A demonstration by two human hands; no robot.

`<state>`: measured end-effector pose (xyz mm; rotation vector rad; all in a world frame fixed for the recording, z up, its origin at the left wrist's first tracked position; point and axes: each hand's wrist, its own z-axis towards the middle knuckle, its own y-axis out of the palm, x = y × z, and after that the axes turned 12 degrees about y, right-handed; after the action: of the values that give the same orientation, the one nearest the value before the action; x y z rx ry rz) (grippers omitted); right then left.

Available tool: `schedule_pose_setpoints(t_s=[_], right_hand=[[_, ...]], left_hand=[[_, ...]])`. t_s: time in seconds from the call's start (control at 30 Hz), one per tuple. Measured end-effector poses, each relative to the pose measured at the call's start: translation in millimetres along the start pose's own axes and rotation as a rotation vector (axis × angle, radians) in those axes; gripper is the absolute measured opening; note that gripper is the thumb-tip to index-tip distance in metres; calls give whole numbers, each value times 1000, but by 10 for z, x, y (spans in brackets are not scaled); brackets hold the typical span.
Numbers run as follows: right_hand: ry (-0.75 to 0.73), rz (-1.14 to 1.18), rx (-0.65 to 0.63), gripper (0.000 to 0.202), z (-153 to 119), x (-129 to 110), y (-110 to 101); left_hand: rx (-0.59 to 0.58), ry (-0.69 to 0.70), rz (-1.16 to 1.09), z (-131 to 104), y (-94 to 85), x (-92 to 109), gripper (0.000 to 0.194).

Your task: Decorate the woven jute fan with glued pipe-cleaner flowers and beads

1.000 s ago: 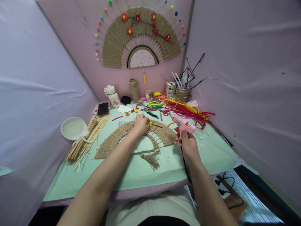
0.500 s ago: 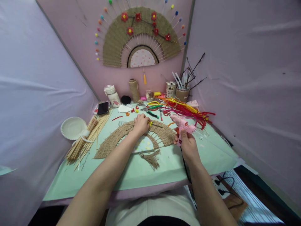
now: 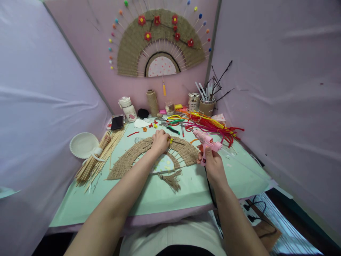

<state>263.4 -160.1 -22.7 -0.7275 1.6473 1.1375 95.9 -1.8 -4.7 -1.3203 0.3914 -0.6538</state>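
A woven twine fan (image 3: 125,163) lies on the table, with a dark twig (image 3: 179,143) across its upper band. My left hand (image 3: 160,141) rests on the band, its fingers curled and pressed down against a small yellow flower (image 3: 171,140) beside the twig. The hand covers part of the twig and flower. To the right of the fan, my right hand (image 3: 213,164) is wrapped round the handle of a pink glue gun (image 3: 207,141), held above the table with its nozzle pointing left. A twine tassel (image 3: 172,180) lies below the fan's patterned centre (image 3: 163,164).
Bundled bamboo sticks (image 3: 92,160) and a white plate (image 3: 84,145) are at left. Pliers (image 3: 172,129), scissors (image 3: 188,127) and coloured pipe cleaners (image 3: 213,124) lie behind the fan. A bottle (image 3: 128,109), twine spool (image 3: 152,102) and twig pot (image 3: 207,107) stand at the back.
Both hands stay almost in the same place. The camera view has shifted very slightly; nothing has been picked up or let go.
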Motion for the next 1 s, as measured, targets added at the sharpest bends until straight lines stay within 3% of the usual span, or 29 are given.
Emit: schedule_pose_setpoints(t_s=[0.5,0.63,0.73,0.83,0.93,1.0], right_hand=[[1,-2,9,49,10,7,3],[0,-36,24,50,0,-18,-1],[-3,-41,25,49,-2,-36,-8],[-4,-30,25,46,3,-36,-13],[7,-28,30,47,18,-14,-14],[6,-33,32,48,35,4,-18]], left_hand=[[1,-1,2,-30,-14,29,22],[60,29,-20,2,-100,-23,28],[137,-52,-66,98,-234,-278,29],[168,-283,-124,192,-370,-705,28],[131,-475,-137,248,-446,-1107,28],[91,-531,-132,293,-454,-1278,26]])
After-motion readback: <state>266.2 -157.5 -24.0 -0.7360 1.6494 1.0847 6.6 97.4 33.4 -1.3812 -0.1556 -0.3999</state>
